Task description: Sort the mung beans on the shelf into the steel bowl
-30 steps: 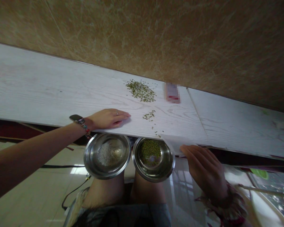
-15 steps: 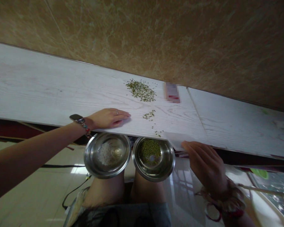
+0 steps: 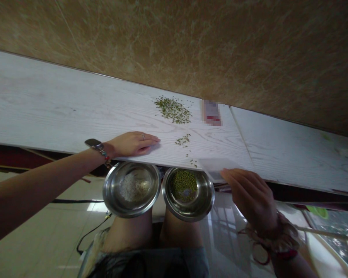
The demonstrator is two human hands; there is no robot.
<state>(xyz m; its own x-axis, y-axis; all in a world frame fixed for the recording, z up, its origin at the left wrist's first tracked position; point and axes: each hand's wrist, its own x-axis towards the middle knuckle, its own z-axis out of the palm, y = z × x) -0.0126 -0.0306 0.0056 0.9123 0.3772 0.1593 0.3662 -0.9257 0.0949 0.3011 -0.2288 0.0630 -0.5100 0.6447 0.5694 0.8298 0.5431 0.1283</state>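
My left hand (image 3: 133, 143) lies flat, fingers stretched out, on the near edge of a white wooden tabletop (image 3: 60, 112). My right hand (image 3: 249, 197) pinches a thin white card (image 3: 216, 166) at the table's edge, just right of a steel bowl holding green beans (image 3: 188, 192). A second steel bowl with white grains (image 3: 131, 188) sits beside it; both rest on my knees below the table edge. A heap of green beans (image 3: 173, 109) lies farther back on the table, and a smaller cluster (image 3: 183, 140) with a few stray beans trails toward the edge.
A small blurred packet with red on it (image 3: 211, 112) lies behind the beans by a brown marbled wall (image 3: 191, 46). A seam (image 3: 240, 135) divides the tabletop. A black cable (image 3: 87, 235) runs over the tiled floor. A green object (image 3: 317, 211) shows at right.
My right hand has lifted the card slightly up and forward onto the table's edge. My left hand and both bowls have stayed put.
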